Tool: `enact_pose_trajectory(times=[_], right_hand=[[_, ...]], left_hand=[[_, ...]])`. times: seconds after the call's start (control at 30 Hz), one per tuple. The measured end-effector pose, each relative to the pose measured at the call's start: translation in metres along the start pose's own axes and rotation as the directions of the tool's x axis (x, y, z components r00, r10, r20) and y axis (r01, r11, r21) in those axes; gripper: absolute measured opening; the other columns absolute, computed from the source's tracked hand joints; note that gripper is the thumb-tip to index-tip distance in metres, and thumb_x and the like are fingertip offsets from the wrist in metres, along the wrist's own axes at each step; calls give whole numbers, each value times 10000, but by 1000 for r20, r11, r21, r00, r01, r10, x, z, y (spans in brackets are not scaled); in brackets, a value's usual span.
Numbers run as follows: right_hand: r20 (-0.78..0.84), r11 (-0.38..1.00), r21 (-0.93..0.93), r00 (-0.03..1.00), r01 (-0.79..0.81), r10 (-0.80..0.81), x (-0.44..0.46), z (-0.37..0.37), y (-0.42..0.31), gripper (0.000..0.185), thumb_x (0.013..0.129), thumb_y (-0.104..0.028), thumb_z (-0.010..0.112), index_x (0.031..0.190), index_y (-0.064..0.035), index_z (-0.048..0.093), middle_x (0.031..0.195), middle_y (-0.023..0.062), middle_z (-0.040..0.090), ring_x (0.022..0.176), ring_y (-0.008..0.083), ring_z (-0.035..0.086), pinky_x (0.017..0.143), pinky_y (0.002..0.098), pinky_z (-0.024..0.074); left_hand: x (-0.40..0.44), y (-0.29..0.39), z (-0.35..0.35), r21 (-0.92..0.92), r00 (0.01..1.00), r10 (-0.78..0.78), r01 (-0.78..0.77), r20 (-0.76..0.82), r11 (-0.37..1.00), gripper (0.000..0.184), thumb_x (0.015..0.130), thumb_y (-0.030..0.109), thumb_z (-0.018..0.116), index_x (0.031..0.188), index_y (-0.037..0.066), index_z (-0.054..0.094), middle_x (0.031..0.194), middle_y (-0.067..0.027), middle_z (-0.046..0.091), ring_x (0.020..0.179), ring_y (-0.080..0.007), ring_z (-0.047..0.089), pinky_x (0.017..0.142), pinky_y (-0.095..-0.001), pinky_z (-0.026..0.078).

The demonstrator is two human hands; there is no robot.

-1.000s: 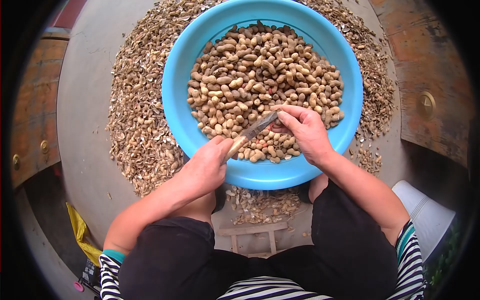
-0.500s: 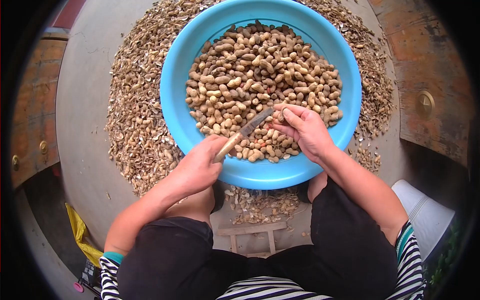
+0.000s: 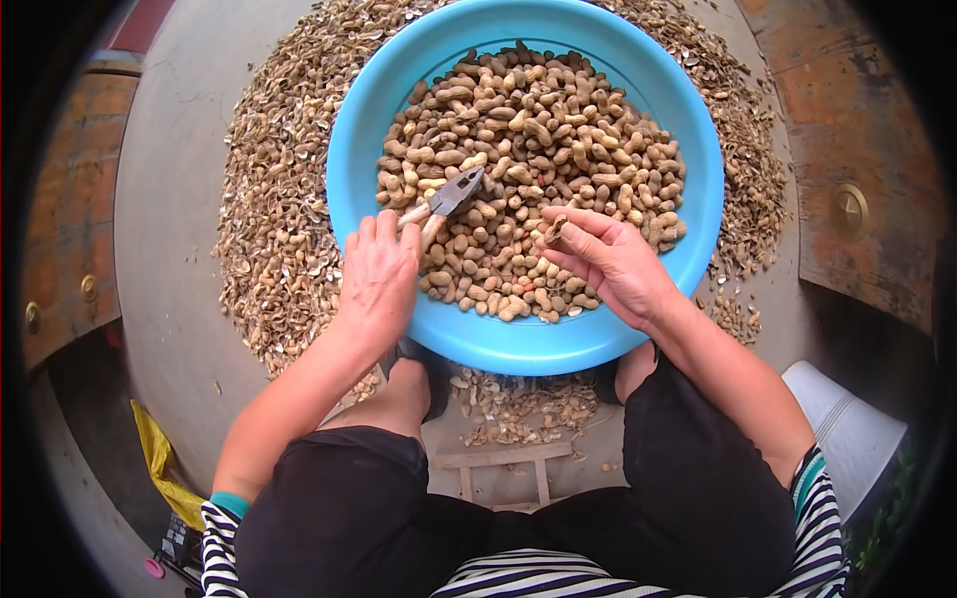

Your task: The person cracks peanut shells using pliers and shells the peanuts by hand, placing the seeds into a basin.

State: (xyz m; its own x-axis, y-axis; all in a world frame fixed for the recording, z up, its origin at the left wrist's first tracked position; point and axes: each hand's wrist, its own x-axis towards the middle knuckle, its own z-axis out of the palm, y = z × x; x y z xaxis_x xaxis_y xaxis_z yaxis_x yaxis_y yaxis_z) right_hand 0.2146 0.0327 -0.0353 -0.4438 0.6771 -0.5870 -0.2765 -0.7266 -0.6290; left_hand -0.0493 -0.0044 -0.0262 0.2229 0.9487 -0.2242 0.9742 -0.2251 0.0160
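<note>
A wide blue basin (image 3: 558, 349) holds a heap of unshelled peanuts (image 3: 538, 130). Over its left rim, my left hand (image 3: 381, 271) has its fingers round the pale handles of a pair of pliers (image 3: 459, 191). The dark jaws point up and right above the peanuts. At the lower right of the heap, my right hand (image 3: 608, 261) pinches a brown peanut shell (image 3: 556, 229) between thumb and fingertips. The pliers and the shell are apart.
Broken shells (image 3: 279, 209) lie spread on the floor around the basin, with more (image 3: 523, 404) between my feet. A small wooden stool (image 3: 503, 458) shows below. A white bucket (image 3: 847, 429) stands at the right, and a yellow bag (image 3: 164, 468) lies at the left.
My left hand has moved left and up with the pliers, away from my right hand. The pliers now show their flat side. My right hand still pinches the shell.
</note>
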Motion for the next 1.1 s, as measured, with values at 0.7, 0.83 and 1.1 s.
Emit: enact_pose_trajectory(times=[0.7, 0.83, 1.1], right_hand=[[58, 993, 47, 993, -104, 101, -5, 44, 14, 329, 933, -165, 573, 1158, 76, 565, 1121, 128, 612, 996, 166, 618, 906, 264, 512], [6, 998, 0, 998, -65, 65, -5, 49, 17, 280, 921, -153, 584, 1082, 74, 616, 1024, 103, 652, 921, 140, 637, 841, 241, 533], [-31, 994, -39, 994, -104, 103, -5, 54, 21, 234, 933, -98, 550, 1087, 66, 616, 1035, 122, 650, 903, 153, 647, 842, 247, 548]], left_hand=[[4, 49, -3, -942, 999, -33, 16, 5, 336, 165, 895, 139, 603, 846, -18, 601, 757, -35, 551, 707, -124, 504, 615, -281, 413], [4, 51, 6, -987, 991, -85, 109, 99, 119, 155, 880, 129, 600, 832, -17, 614, 702, -48, 530, 674, -120, 493, 589, -288, 386], [2, 50, -4, -879, 884, -70, 447, 463, -166, 154, 899, 177, 605, 822, 52, 653, 676, 55, 541, 604, -27, 401, 546, -199, 320]])
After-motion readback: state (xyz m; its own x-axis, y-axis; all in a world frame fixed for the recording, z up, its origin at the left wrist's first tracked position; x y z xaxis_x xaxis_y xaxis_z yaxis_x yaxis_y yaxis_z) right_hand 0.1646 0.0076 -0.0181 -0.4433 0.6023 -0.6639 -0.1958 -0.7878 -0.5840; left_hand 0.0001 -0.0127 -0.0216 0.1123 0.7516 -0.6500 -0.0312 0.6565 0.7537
